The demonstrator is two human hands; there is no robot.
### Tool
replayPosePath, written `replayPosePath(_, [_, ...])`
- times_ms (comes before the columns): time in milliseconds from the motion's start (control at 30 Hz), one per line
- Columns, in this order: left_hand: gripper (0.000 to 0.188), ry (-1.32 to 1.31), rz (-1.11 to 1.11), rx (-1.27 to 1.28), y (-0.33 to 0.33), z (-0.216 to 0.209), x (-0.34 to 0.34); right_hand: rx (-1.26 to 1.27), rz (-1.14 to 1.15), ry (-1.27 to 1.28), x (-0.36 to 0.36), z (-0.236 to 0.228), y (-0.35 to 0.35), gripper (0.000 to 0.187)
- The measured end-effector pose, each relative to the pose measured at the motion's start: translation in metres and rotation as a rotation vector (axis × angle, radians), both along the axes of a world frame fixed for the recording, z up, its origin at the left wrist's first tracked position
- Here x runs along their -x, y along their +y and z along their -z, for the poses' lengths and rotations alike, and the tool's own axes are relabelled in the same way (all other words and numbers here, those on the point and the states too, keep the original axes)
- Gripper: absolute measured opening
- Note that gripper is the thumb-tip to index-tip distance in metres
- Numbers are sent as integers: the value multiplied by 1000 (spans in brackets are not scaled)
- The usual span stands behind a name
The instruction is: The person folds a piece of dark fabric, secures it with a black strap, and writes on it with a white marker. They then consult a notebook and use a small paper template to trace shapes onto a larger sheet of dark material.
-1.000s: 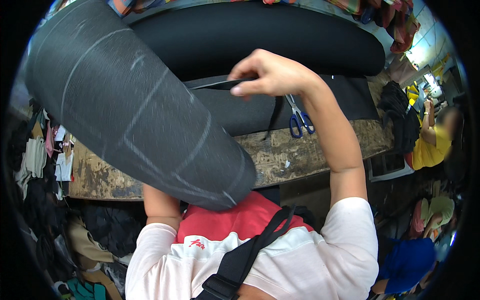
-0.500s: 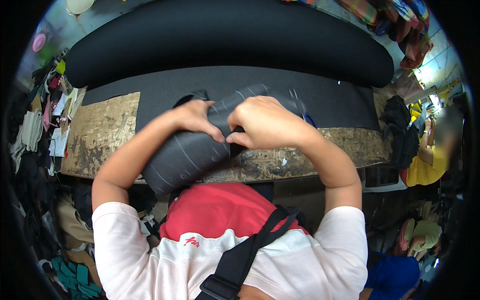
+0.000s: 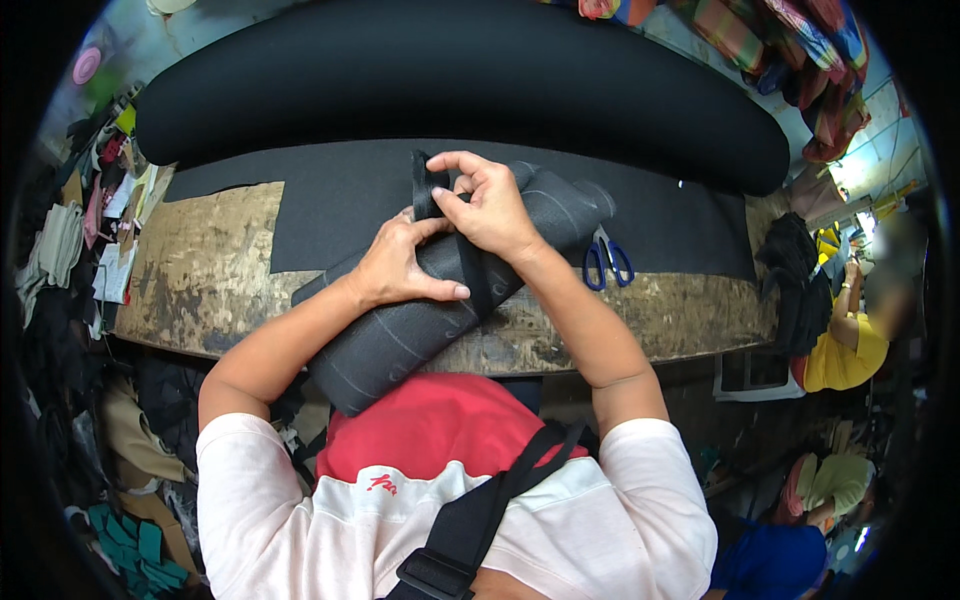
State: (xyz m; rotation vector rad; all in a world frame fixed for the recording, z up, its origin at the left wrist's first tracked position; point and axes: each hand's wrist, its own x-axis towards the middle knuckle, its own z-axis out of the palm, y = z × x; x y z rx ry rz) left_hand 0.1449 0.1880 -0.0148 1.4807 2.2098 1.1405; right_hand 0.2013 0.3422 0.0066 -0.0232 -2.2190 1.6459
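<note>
A thick roll of dark grey fabric [image 3: 385, 345] with pale chalk-like lines lies slantwise over the table's front edge, near my body. A narrow black fabric strip [image 3: 476, 268] passes across its middle. My left hand [image 3: 398, 262] grips the roll beside the strip, thumb stretched along the near side and fingers bent at the far side. My right hand [image 3: 490, 208] is over the top of the roll, thumb and index finger pinching the strip's upper part, which stands up in a loop. Blue-handled scissors [image 3: 607, 262] lie right of the roll.
A large black fabric roll [image 3: 460, 85] spans the back of the worn wooden table [image 3: 200, 265]. Flat black fabric [image 3: 680, 230] covers much of the tabletop. Cloth scraps [image 3: 62, 250] are piled at the left. A person in yellow [image 3: 845, 350] sits at the far right.
My right hand has moved up and left and now pinches the raised strip. The left hand has shifted slightly down on the roll. The scissors show more plainly.
</note>
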Motion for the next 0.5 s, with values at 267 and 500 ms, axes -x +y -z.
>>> replayPosePath(267, [24, -58, 17, -312, 8, 16, 9, -187, -114, 149, 26, -2, -22, 21])
replayPosePath(500, [12, 135, 107, -280, 10, 13, -2, -724, -400, -94, 38, -27, 21, 53])
